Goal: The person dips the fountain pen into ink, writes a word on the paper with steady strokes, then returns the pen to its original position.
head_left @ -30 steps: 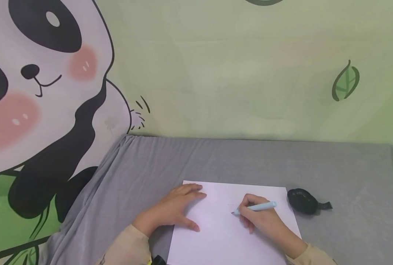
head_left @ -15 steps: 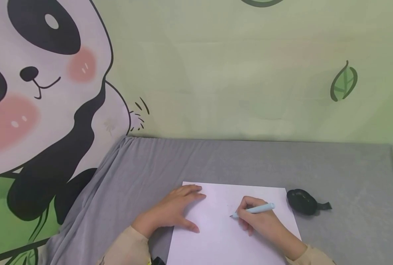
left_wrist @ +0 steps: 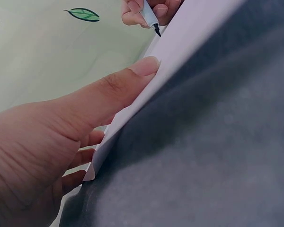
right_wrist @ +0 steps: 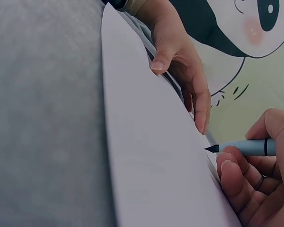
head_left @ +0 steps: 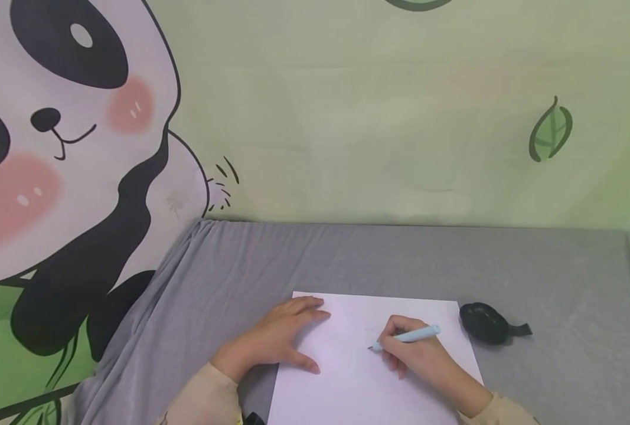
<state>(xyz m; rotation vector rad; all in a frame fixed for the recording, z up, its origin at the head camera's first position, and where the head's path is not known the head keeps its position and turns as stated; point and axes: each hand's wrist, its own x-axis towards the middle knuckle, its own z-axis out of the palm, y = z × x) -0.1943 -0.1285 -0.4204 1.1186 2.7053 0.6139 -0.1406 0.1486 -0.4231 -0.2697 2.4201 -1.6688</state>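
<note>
A white sheet of paper lies on the grey cloth. My left hand rests on its left edge, fingers spread and thumb apart; in the left wrist view the thumb lies along the paper's edge. Over the sheet, my right hand pinches a light-blue pen between thumb and fingers. The pen's dark, pointed tip is right at the paper in the head view. Just above the tip, faint small marks show on the sheet. The right wrist view shows the pen slanting, its rear end hidden by the hand.
A black oval object with a short tail lies right of the paper. Grey cloth covers the table up to the green wall with its printed panda. A small dark thing shows beside the left sleeve.
The right hand and pen have shifted slightly left and down the sheet, mostly in the first half second. The left hand stays in place on the paper.
</note>
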